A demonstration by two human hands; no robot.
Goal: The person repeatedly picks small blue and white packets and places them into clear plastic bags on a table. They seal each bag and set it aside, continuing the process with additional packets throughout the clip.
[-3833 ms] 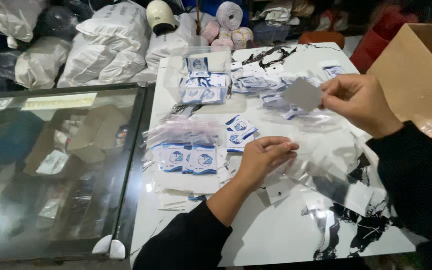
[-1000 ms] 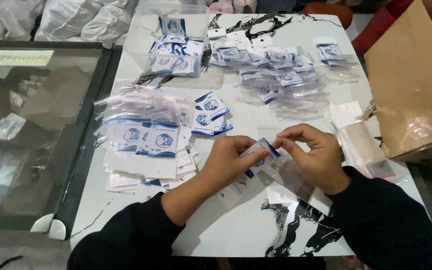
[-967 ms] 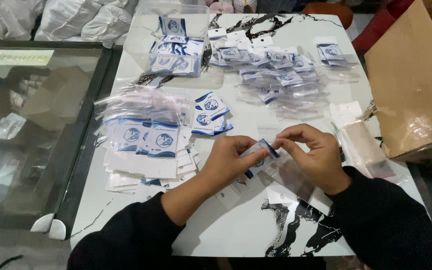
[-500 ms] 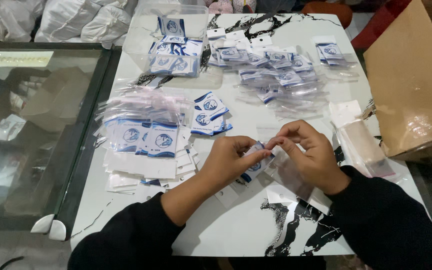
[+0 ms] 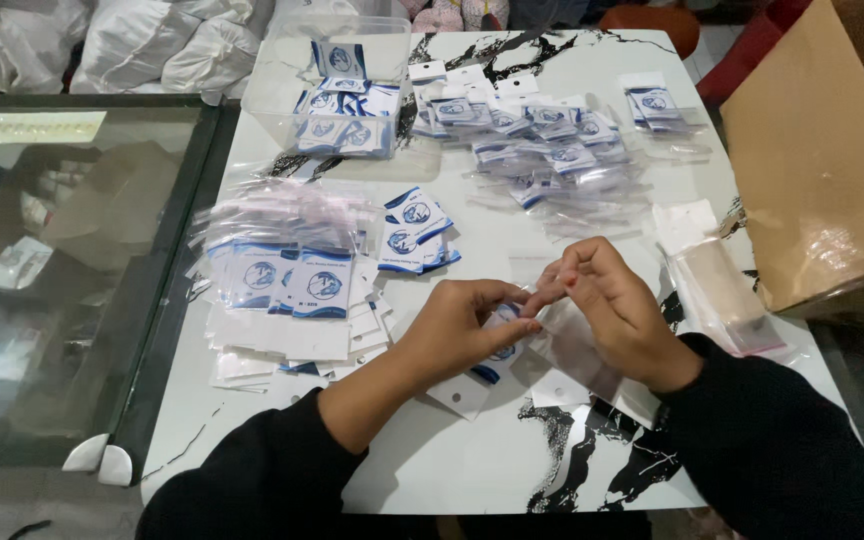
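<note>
1. White marble-patterned surface [image 5: 472, 470] with black veins carries everything; both hands meet over its near middle.
2. The left hand [image 5: 457, 330] is curled, thumb and fingertips pinched on a small blue-and-white card [image 5: 500, 352], which shows just under and to the right of its fingers.
3. The card's long axis runs slantwise, from near the left hand's palm up toward the right hand's fingertips; its blue-edged lower end points back at the person.
4. The right hand [image 5: 607, 310] is bent close, its fingertips touching the left hand's and pinching a clear plastic sleeve [image 5: 577, 345] that lies beneath its palm.
5. How far the card sits inside the sleeve cannot be told.
6. Left of the left hand lies a spread heap of like cards and sleeves [image 5: 287, 290]; a small stack of cards [image 5: 414, 232] rests just beyond the hands.
7. Farther beyond stand a clear plastic tub [image 5: 337, 90] and a scatter of bagged cards [image 5: 552, 150].
8. Right of the right hand lie more empty sleeves [image 5: 717, 290], beside a brown cardboard box [image 5: 822, 160].
</note>
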